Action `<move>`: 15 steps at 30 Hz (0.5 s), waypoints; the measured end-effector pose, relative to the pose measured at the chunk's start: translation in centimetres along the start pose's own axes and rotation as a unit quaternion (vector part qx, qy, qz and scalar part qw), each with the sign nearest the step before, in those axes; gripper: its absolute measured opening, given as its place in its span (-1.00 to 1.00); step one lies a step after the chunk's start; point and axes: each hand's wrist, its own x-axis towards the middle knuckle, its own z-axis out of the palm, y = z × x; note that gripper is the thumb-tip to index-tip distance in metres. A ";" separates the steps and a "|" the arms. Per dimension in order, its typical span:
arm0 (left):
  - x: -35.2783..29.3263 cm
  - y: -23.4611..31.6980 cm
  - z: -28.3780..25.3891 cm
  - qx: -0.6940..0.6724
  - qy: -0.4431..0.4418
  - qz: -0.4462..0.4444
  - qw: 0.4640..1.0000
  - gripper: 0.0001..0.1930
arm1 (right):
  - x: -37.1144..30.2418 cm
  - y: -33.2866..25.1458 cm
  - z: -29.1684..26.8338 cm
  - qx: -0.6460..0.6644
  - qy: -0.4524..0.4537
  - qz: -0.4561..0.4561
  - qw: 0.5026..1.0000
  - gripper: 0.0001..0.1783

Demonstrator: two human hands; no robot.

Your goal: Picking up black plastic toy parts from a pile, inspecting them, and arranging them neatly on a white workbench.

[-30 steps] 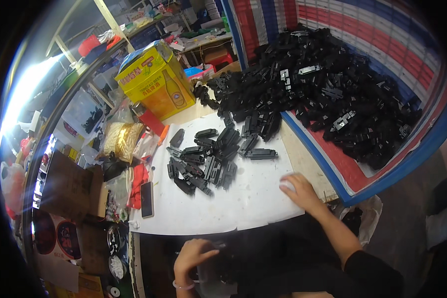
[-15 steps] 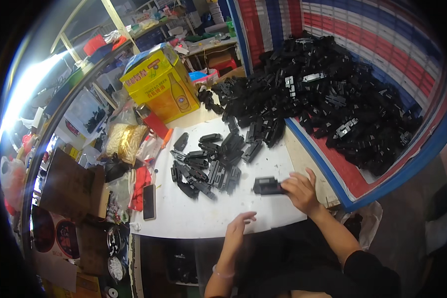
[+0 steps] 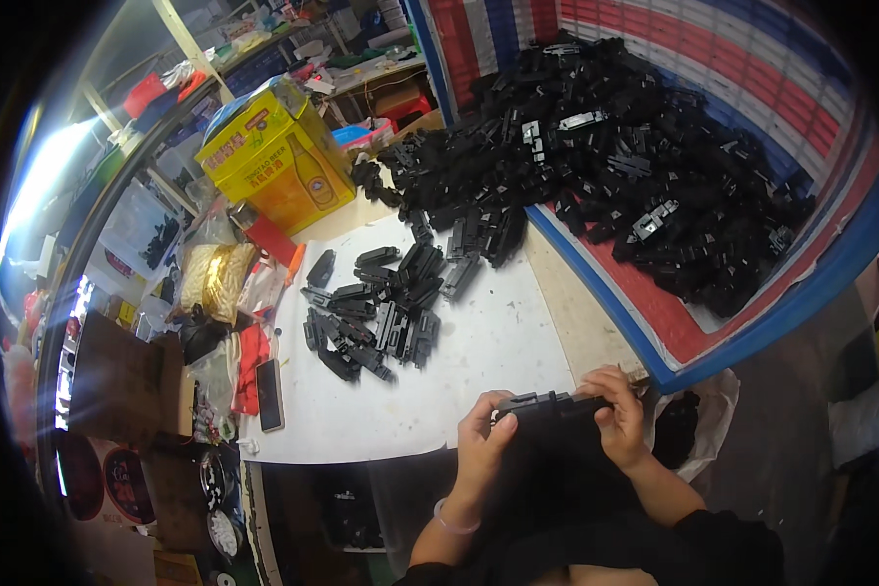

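Note:
At the near edge of the table I hold a long black plastic part [image 3: 549, 402] roughly level between both hands. My left hand [image 3: 482, 432] is closed on its left end, with the thumb on the near side. At the other end, my right hand [image 3: 619, 418] has its fingers curled over the part and its thumb below. Exactly how the right fingertips meet it is hard to see. Farther left on the white tabletop [image 3: 498, 342], several similar black parts [image 3: 376, 313] lie in a loose pile.
A big heap of black parts [image 3: 596, 156] fills a bin lined with striped sheeting [image 3: 615, 337] at the right. Along the left stand a yellow carton [image 3: 273, 161], a bag of pale pieces [image 3: 212, 278], a red cloth [image 3: 251, 366] and a phone [image 3: 271, 396].
My right hand has brought the black part down and nearer to me. My left hand, empty before, now grips its left end. The whole view has shifted somewhat.

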 end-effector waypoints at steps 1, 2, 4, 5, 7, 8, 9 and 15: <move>0.0 0.0 0.1 0.000 -0.004 -0.003 1.000 -0.69 | -0.5 -0.2 0.1 -0.002 0.004 0.002 1.000 -0.53; -0.1 0.0 0.3 0.010 -0.001 -0.004 1.000 -0.69 | -0.9 -0.4 0.5 0.063 -0.001 0.051 0.997 -0.46; 0.0 -0.2 0.3 0.020 -0.001 -0.008 1.000 -0.69 | -0.7 -1.2 1.1 0.158 0.004 0.119 0.980 -0.43; 0.0 -0.3 0.3 0.023 -0.008 -0.003 1.000 -0.68 | -0.7 -1.3 1.2 0.157 0.006 0.119 0.980 -0.43; 0.1 -0.7 0.2 0.025 -0.019 0.002 1.000 -0.67 | -0.9 -1.5 1.2 0.184 0.029 0.157 0.970 -0.57; 0.0 -1.0 0.1 0.041 -0.027 0.002 0.999 -0.66 | -1.0 -1.3 1.0 0.184 0.031 0.154 0.970 -0.57; 0.1 -1.1 0.1 0.057 -0.035 0.002 0.998 -0.65 | -1.3 -0.9 0.4 0.168 0.025 0.136 0.976 -0.64; 3.8 -0.3 -4.2 0.450 -0.021 0.184 0.874 -0.66 | -1.2 -4.4 -11.0 -0.156 -0.011 0.129 0.979 -0.81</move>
